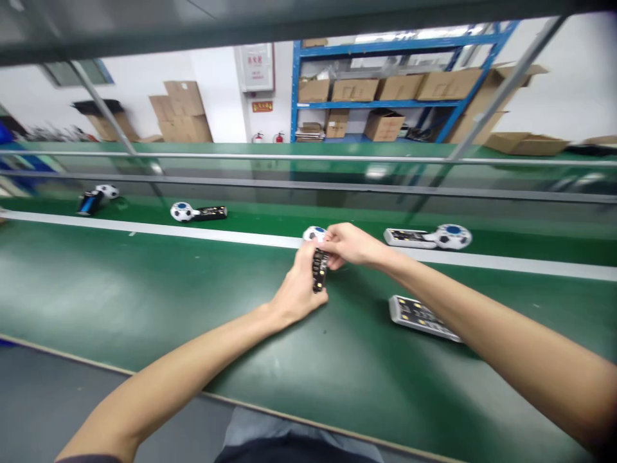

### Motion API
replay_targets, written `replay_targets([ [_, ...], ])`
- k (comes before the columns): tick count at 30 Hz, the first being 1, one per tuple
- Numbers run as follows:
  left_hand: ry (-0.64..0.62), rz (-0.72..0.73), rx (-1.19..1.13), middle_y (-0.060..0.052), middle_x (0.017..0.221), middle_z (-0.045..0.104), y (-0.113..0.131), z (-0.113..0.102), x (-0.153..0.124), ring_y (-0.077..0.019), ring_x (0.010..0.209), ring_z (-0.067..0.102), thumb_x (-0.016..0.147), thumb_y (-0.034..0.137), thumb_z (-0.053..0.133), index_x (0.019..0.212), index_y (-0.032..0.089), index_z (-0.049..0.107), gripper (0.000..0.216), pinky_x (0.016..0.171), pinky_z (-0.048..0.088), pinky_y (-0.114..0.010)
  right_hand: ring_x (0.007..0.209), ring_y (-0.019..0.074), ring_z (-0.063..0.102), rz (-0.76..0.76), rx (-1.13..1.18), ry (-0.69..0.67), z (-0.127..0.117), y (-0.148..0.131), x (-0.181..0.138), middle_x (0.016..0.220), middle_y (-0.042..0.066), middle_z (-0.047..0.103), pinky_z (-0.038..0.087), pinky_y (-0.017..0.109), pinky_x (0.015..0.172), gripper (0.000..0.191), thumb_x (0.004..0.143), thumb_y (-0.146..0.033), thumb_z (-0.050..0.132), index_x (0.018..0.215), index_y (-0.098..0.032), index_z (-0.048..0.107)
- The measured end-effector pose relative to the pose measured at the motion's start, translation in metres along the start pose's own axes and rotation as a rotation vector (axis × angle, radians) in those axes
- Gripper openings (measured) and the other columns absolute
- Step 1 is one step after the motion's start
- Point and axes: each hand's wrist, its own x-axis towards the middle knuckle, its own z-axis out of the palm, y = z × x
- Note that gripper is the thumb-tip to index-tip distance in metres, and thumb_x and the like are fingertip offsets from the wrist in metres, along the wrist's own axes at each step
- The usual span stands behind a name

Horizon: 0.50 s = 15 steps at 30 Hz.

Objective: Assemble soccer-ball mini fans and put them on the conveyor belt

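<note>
My left hand (303,283) is closed around the handle of a soccer-ball-headed device (319,269), whose dark circuit board with yellow parts faces up. Its white-and-black ball end points away from me. Fingers of my right hand (349,244) pinch at the neck just below the ball; what exactly lies between the fingertips is hidden. Under my right forearm, a white-edged handle with an exposed circuit board (421,316) rests on the green bench, partly covered by the arm. Beyond my right hand lies another soccer-ball device (434,237) with its board showing.
Along the green bench (144,289), a white strip (231,235) runs across. Past it on the left lie a soccer-ball device (197,212) and another with a blue-marked black handle (96,198). Metal rails (289,186) cross behind; a blue shelf (376,104) holds cardboard boxes.
</note>
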Motion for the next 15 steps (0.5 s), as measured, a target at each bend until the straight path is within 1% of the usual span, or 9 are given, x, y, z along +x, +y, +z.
replay_targets([
  [2, -0.054, 0.03, 0.026, -0.013, 0.158, 0.025, 0.001, -0.005, -0.005, -0.0284, 0.143, 0.035, 0.075, 0.011, 0.059, 0.155, 0.025, -0.002, 0.102, 0.115, 0.039, -0.044, 0.046, 0.0116, 0.059, 0.034, 0.103, -0.056, -0.005, 0.004, 0.004, 0.051, 0.001, 0.06, 0.051, 0.02, 0.047, 0.023, 0.09, -0.015, 0.059, 0.068, -0.017, 0.052],
  [5, -0.214, 0.089, 0.139, -0.015, 0.161, 0.02, -0.006, -0.029, -0.004, -0.0294, 0.149, 0.024, 0.079, 0.021, 0.063, 0.156, 0.021, -0.001, 0.1, 0.118, 0.034, -0.046, 0.043, 0.0089, 0.053, 0.019, 0.197, -0.088, -0.012, 0.014, 0.01, 0.051, -0.001, 0.056, 0.047, 0.019, 0.045, 0.019, 0.088, -0.017, 0.06, 0.07, -0.016, 0.056],
  [7, -0.359, 0.101, 0.29, -0.012, 0.163, 0.014, -0.015, -0.064, 0.006, -0.0306, 0.151, 0.016, 0.077, 0.032, 0.07, 0.155, 0.024, 0.016, 0.095, 0.12, 0.03, -0.048, 0.045, 0.0095, 0.054, 0.006, 0.222, -0.052, -0.012, 0.018, 0.009, 0.055, 0.0, 0.058, 0.047, 0.02, 0.045, 0.013, 0.086, -0.02, 0.063, 0.074, -0.016, 0.059],
  [8, -0.39, 0.076, 0.399, -0.009, 0.164, 0.014, -0.021, -0.086, 0.015, -0.0293, 0.151, 0.015, 0.078, 0.035, 0.07, 0.151, 0.027, 0.029, 0.084, 0.121, 0.028, -0.047, 0.047, 0.0102, 0.055, 0.004, 0.239, -0.035, -0.011, 0.019, 0.007, 0.058, 0.001, 0.059, 0.047, 0.021, 0.047, 0.01, 0.084, -0.021, 0.064, 0.076, -0.016, 0.06],
  [9, -0.361, 0.009, 0.552, -0.008, 0.164, 0.016, -0.026, -0.111, 0.025, -0.0274, 0.151, 0.016, 0.079, 0.033, 0.068, 0.146, 0.027, 0.038, 0.073, 0.121, 0.026, -0.045, 0.049, 0.0109, 0.056, 0.008, 0.262, -0.024, -0.009, 0.02, 0.003, 0.061, 0.002, 0.061, 0.048, 0.022, 0.048, 0.008, 0.082, -0.022, 0.065, 0.079, -0.016, 0.06],
  [10, -0.278, -0.11, 0.741, -0.008, 0.163, 0.019, -0.033, -0.137, 0.036, -0.0252, 0.151, 0.016, 0.08, 0.026, 0.065, 0.142, 0.025, 0.043, 0.066, 0.122, 0.024, -0.043, 0.052, 0.0115, 0.057, 0.01, 0.285, -0.015, -0.005, 0.02, -0.001, 0.064, 0.002, 0.061, 0.048, 0.023, 0.049, 0.008, 0.081, -0.022, 0.066, 0.082, -0.017, 0.06],
  [11, -0.188, -0.272, 0.931, -0.007, 0.163, 0.02, -0.04, -0.163, 0.048, -0.0239, 0.151, 0.015, 0.079, 0.02, 0.062, 0.142, 0.025, 0.042, 0.067, 0.121, 0.022, -0.041, 0.054, 0.012, 0.057, 0.007, 0.302, -0.001, 0.0, 0.02, -0.006, 0.066, 0.001, 0.062, 0.048, 0.024, 0.051, 0.01, 0.08, -0.022, 0.066, 0.086, -0.017, 0.059],
  [13, -0.08, -0.371, 0.991, -0.019, 0.157, 0.028, -0.056, -0.205, 0.07, -0.0346, 0.149, 0.015, 0.076, 0.011, 0.054, 0.143, 0.01, 0.037, 0.069, 0.118, 0.019, -0.056, 0.056, 0.0124, 0.057, -0.027, 0.297, 0.061, 0.01, 0.021, -0.012, 0.066, -0.002, 0.058, 0.046, 0.024, 0.052, 0.016, 0.079, -0.02, 0.065, 0.092, -0.017, 0.056],
  [15, -0.053, -0.403, 0.982, -0.02, 0.141, 0.049, -0.076, -0.234, 0.087, -0.0364, 0.141, 0.032, 0.076, 0.007, 0.044, 0.135, 0.003, 0.042, 0.06, 0.112, 0.025, -0.061, 0.059, 0.0118, 0.054, -0.092, 0.258, 0.127, 0.019, 0.025, -0.014, 0.065, -0.006, 0.052, 0.043, 0.024, 0.055, 0.023, 0.077, -0.018, 0.066, 0.097, -0.017, 0.055],
])
